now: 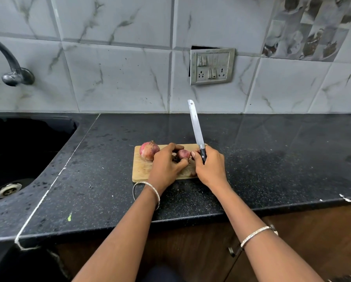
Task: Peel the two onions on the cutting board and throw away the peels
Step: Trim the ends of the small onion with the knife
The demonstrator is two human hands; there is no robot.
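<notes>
A wooden cutting board (142, 169) lies on the black counter. One red onion (148, 151) stands free at the board's back left corner. My left hand (166, 165) grips a smaller, darker red onion (183, 154) over the middle of the board. My right hand (210, 167) holds a knife (196, 129) by its black handle, blade pointing up and away, and its thumb touches the small onion's right side. A bit of loose peel seems to lie under my hands, mostly hidden.
A black sink (18, 151) with a drain is sunk into the counter at the left, a tap (12, 66) above it. A switch and socket panel (212, 66) sits on the tiled wall behind. The counter's front edge (191, 217) runs below my wrists.
</notes>
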